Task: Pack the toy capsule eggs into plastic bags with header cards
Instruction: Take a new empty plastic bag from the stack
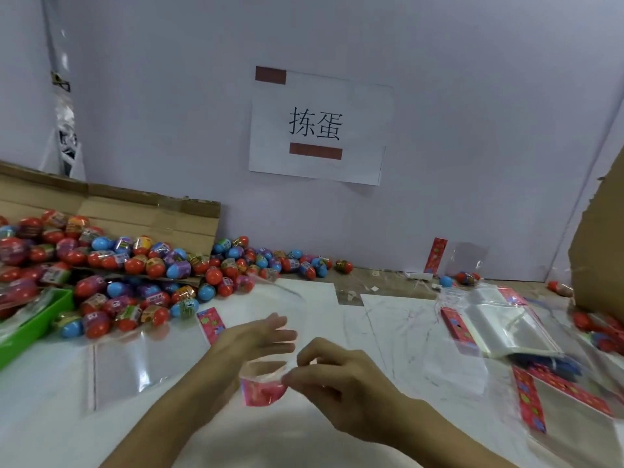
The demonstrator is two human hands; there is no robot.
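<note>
A white table [388,319] stands against a wall. Over its bare middle, right of the egg pile [141,275], the right hand [341,376] pinches the bag mouth [266,373]; the left hand [260,336], fingers straight, reaches inside.

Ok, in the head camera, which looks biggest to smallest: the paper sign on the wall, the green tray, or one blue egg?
1. Paper sign, largest.
2. Green tray, though it is cut off at the picture's edge, so its full size is unsure.
3. Blue egg, smallest.

left hand [260,336] bare | right hand [341,376] bare | forearms seemingly sleeveless
</note>
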